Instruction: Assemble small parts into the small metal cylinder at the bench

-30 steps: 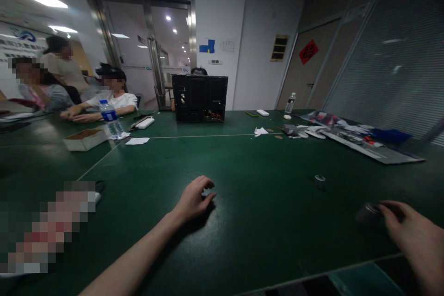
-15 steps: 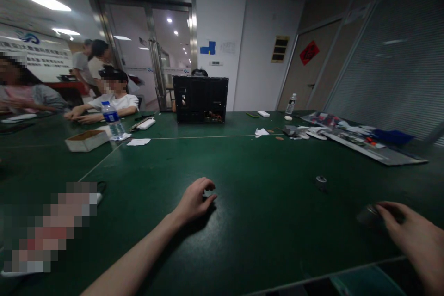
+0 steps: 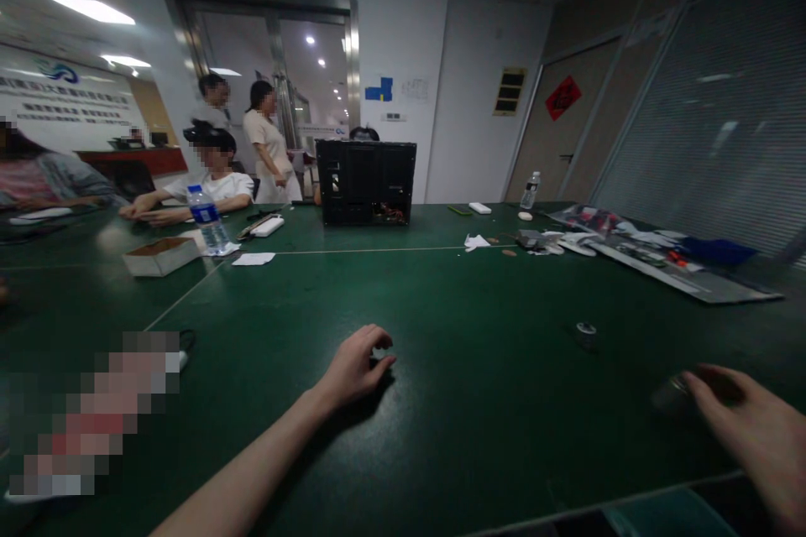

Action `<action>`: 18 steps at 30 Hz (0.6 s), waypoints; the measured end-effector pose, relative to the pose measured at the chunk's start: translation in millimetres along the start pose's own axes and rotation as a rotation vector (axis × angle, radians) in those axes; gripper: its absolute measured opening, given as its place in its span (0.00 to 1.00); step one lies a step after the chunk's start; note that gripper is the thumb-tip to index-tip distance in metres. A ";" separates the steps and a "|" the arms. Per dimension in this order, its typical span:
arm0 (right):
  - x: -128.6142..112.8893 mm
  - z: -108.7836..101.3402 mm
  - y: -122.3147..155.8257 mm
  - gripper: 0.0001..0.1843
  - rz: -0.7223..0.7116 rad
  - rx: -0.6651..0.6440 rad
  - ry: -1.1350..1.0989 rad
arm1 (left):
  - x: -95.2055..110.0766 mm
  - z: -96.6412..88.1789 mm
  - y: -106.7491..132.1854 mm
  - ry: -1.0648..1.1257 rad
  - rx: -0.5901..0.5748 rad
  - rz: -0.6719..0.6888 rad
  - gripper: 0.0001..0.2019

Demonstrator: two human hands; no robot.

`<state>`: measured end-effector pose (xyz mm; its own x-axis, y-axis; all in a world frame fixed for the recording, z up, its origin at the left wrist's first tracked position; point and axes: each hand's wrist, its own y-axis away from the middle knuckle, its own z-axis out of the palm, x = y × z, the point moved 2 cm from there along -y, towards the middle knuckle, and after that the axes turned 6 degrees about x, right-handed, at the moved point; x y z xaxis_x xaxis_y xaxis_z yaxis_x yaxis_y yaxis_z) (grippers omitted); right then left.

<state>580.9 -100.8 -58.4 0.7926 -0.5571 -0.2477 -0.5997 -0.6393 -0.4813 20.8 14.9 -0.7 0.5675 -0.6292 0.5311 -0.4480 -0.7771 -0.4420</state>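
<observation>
My left hand [image 3: 358, 362] rests on its side on the green table [image 3: 466, 436]. Its fingers are curved, with a gap between them and the thumb, and nothing is in it. At the right, my right hand [image 3: 743, 411] pinches a small dark cylinder [image 3: 671, 393] between thumb and fingers. Blur and dim light hide what kind of thing the cylinder is. Farther in, left of that hand, stands another small dark cylinder [image 3: 585, 333] with a shiny round rim.
A black computer case [image 3: 366, 183] stands at the far side. Left of it are a water bottle [image 3: 211, 222] and an open box [image 3: 160, 257]. Paper scraps [image 3: 477, 242] and a cluttered board [image 3: 686, 268] lie at the right. Other people sit or stand beyond the table.
Two people in the background have moved to the right, toward the glass door. Both hands stay nearly in place, the right one still holding the dark cylinder. The view has shifted slightly.
</observation>
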 end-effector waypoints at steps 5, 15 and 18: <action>-57.1 -24.7 0.3 0.29 -0.036 0.007 0.006 | -2.0 1.1 0.3 -0.003 -0.002 0.007 0.05; -131.1 13.0 -38.0 0.33 -0.428 -0.264 0.169 | 0.0 0.9 0.7 0.002 -0.020 -0.009 0.05; -141.8 26.0 -45.9 0.27 -0.417 -0.383 0.184 | -0.6 1.7 0.7 0.000 -0.012 -0.005 0.05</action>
<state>498.9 21.4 -23.1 0.9582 -0.2791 0.0628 -0.2663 -0.9504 -0.1604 21.3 14.8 -2.5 0.5693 -0.6257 0.5333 -0.4538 -0.7801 -0.4307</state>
